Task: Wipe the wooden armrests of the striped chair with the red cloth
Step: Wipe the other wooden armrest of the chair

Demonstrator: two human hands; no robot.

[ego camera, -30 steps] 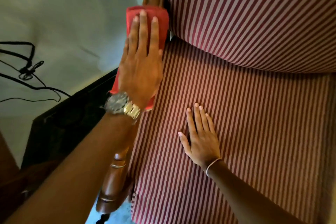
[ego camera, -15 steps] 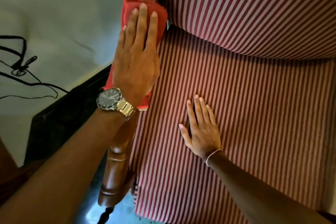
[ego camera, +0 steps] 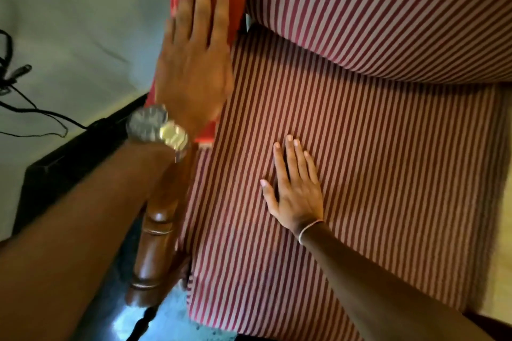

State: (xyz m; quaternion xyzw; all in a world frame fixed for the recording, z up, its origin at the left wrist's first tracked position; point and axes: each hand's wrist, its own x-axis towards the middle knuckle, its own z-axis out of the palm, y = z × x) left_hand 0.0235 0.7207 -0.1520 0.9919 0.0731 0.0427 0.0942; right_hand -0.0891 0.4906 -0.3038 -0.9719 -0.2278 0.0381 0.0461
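My left hand [ego camera: 196, 63], with a metal watch on the wrist, lies flat on the red cloth [ego camera: 235, 0] and presses it onto the left wooden armrest [ego camera: 155, 252] of the striped chair [ego camera: 374, 160]. The cloth covers the far half of the armrest, close to the backrest. The near, turned end of the armrest shows bare below my forearm. My right hand [ego camera: 296, 191] rests palm down on the striped seat cushion, fingers spread, holding nothing. The right armrest is out of view.
A pale wall [ego camera: 83, 22] stands to the left, with black cables [ego camera: 16, 97] hanging against it. A dark piece of furniture [ego camera: 69, 163] sits beside the chair's left side. Glossy floor [ego camera: 166, 321] shows under the armrest's front end.
My left hand has slid the red cloth along the armrest away from me, toward the backrest. My right hand stays flat on the seat.
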